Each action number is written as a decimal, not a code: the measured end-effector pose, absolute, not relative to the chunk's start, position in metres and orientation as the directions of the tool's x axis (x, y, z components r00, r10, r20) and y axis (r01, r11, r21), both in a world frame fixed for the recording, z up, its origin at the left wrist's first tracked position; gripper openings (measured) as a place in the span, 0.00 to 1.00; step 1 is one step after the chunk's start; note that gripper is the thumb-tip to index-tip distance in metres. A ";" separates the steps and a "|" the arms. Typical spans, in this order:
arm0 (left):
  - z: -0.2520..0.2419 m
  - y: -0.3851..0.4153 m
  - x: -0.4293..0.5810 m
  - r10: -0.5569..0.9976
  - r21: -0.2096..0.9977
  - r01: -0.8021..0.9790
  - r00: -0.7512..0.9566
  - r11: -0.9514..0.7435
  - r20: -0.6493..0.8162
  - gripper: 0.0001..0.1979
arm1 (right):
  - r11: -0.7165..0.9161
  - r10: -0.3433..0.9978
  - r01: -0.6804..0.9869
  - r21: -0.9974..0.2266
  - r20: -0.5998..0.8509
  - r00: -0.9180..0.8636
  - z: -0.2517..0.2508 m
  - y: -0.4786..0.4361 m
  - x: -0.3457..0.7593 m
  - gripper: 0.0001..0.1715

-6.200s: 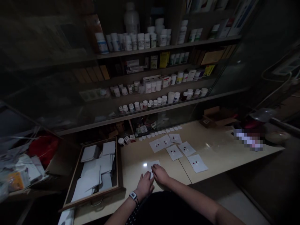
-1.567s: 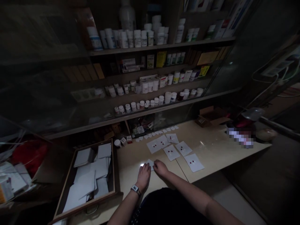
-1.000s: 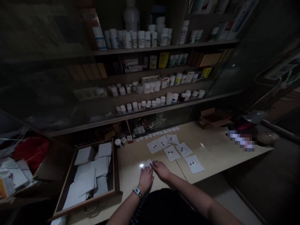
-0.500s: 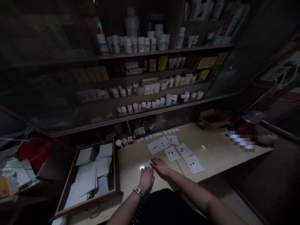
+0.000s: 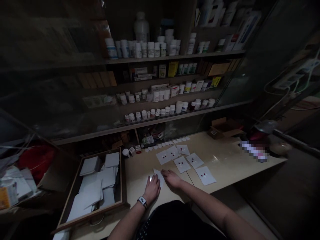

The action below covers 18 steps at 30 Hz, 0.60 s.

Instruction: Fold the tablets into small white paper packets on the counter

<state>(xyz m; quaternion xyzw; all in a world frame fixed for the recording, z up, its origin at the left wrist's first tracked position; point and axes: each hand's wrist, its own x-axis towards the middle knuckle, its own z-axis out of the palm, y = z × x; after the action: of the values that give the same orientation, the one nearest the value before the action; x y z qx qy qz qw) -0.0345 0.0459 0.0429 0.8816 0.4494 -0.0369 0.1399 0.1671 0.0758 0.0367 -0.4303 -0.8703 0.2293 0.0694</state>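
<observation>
1. Left hand (image 5: 152, 189) lies palm-down on the counter (image 5: 136, 190), fingers flat, ungripping, resting against the white paper sheet (image 5: 158, 176);
2. Right hand (image 5: 172, 179) lies palm-down, fingers slightly spread, released, tips at the sheet's right edge;
3. Red-dotted paper sheets (image 5: 181, 164) lie just beyond those fingers.

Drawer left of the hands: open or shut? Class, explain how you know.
Open: the wooden drawer is pulled out, showing the white paper sheets inside.

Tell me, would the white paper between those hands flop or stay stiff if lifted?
The paper looks thin and light, so it would probably bend a little when lifted. Lying flat on the shiny counter, it would likely slide easily under a push, and it seems unlikely to roll.
</observation>
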 end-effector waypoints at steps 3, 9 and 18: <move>0.040 0.046 -0.040 0.742 0.216 0.765 0.643 -0.607 -0.193 0.23 | 0.520 0.778 0.695 -0.497 -0.061 -0.626 0.036 0.072 0.166 0.23; 0.035 0.054 -0.045 0.564 0.148 0.583 0.812 -0.799 -0.150 0.14 | 0.485 0.810 0.721 -0.495 -0.056 -0.584 0.026 0.076 0.162 0.19; 0.034 0.073 -0.049 0.383 0.042 0.387 0.920 -0.921 -0.089 0.08 | 0.237 0.925 0.743 -0.625 -0.089 -0.369 0.017 0.076 0.154 0.15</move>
<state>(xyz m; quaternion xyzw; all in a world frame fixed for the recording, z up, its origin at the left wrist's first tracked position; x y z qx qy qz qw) -0.0490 0.0733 0.0337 0.9793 0.1965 -0.0395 0.0296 0.1539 0.0763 0.0172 -0.5406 -0.7716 0.2988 0.1519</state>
